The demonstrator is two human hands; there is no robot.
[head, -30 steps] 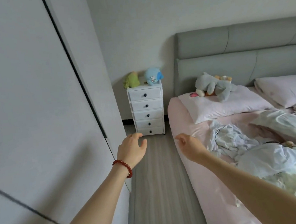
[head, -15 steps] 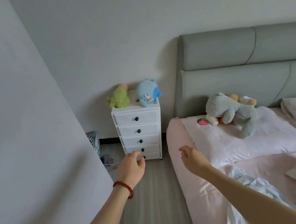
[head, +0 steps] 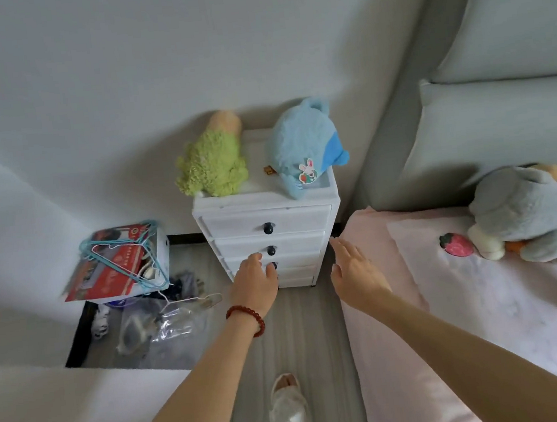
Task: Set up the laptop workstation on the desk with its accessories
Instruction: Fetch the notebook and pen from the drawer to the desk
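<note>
Drawer chest [head: 268, 227] beyond hands: green plush [head: 213, 165], blue plush [head: 301, 146] on top. Bed [head: 452, 312] right: grey plush [head: 528, 215] on pillow [head: 483, 278]. Floor [head: 310, 327] below.

Left hand [head: 255, 279], right hand [head: 355, 269] outstretched, empty

View now closer to the white drawer chest [head: 268, 225] and tilted down. Left hand [head: 255, 282] reaches the third drawer's knob [head: 273, 265]; contact unclear. Right hand [head: 355, 271] opens flat beside the chest. Box with hangers [head: 121, 261] now in view.
</note>
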